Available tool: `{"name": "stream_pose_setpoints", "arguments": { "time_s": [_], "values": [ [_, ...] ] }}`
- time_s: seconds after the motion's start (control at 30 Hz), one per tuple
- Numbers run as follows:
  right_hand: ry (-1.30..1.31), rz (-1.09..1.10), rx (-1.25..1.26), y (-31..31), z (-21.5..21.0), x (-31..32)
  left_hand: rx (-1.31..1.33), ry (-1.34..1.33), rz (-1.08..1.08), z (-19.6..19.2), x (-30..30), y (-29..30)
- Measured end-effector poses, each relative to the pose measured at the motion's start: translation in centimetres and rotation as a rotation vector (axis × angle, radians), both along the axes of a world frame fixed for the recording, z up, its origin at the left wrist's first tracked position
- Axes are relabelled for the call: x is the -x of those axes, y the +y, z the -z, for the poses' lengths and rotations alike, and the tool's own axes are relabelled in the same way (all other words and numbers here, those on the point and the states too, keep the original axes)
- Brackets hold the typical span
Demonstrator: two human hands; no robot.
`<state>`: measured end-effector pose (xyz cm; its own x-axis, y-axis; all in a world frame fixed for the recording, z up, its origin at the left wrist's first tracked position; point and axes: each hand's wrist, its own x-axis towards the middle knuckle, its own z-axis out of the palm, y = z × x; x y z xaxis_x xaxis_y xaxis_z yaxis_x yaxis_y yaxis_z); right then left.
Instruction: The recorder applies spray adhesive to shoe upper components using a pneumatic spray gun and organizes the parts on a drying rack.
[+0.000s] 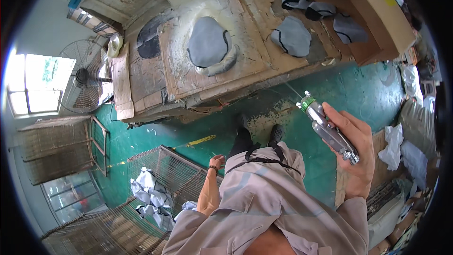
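My right hand (351,141) is wrapped round a metal spray gun (328,130) with a green ring behind its nozzle. It is raised over the floor, apart from the table, and a thin pale line runs from the nozzle toward the table's edge. My left hand (217,162) hangs low beside my hip near a wire rack, loosely open, with nothing visible in it. On the table's cardboard lies a rounded grey fabric piece (207,42) with black trim, a curled edge (224,63) beneath it. Another grey fabric piece (291,37) lies to its right.
Several grey and black pieces lie at the back right by a cardboard box (377,14). A large fan (81,76) stands left of the table (255,73). Wire racks (188,172) hold crumpled grey fabric (152,193) at my left. Plastic bags (392,147) lie at the right.
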<state>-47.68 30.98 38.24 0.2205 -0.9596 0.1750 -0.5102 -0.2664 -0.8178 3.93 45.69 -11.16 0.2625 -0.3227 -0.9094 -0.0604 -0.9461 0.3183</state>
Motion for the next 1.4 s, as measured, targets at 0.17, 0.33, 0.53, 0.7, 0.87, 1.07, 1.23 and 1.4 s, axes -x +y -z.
{"name": "stream_pose_setpoints", "arguments": {
  "time_s": [0.17, 0.33, 0.53, 0.7, 0.87, 1.07, 1.23, 1.4],
  "values": [
    [0.076, -0.147, -0.002, -2.8, -3.8, -3.4, 0.326, -0.091, 0.052, 2.4, -2.2, -4.1],
    [0.247, -0.151, 0.094, -3.2, -3.7, -6.4, 0.661, -0.067, 0.023, -2.6, 0.8, -15.8],
    [0.299, -0.099, 0.050, -3.7, -5.8, -9.2, 1.110, -0.156, 0.017, -7.7, 1.1, -26.6],
    [0.293, 0.254, -0.182, -2.6, -5.8, -11.7, 1.287, -0.473, 0.173, -15.9, 3.6, -35.1],
    [0.383, 0.173, 0.027, -3.2, -6.0, -13.0, 1.445, -0.713, 0.485, -19.0, 3.4, -41.0],
    [0.308, 0.509, -0.170, -2.3, -6.2, -14.8, 1.457, -0.818, 0.652, -18.6, 3.1, -43.1],
    [0.276, 0.083, 0.092, -5.1, -5.5, -11.1, 1.504, -0.883, 0.656, -18.6, 3.7, -43.8],
    [0.196, 0.150, 0.054, -5.5, -4.6, -6.8, 1.472, -0.942, 0.680, -19.0, 3.0, -44.1]
  ]
}}
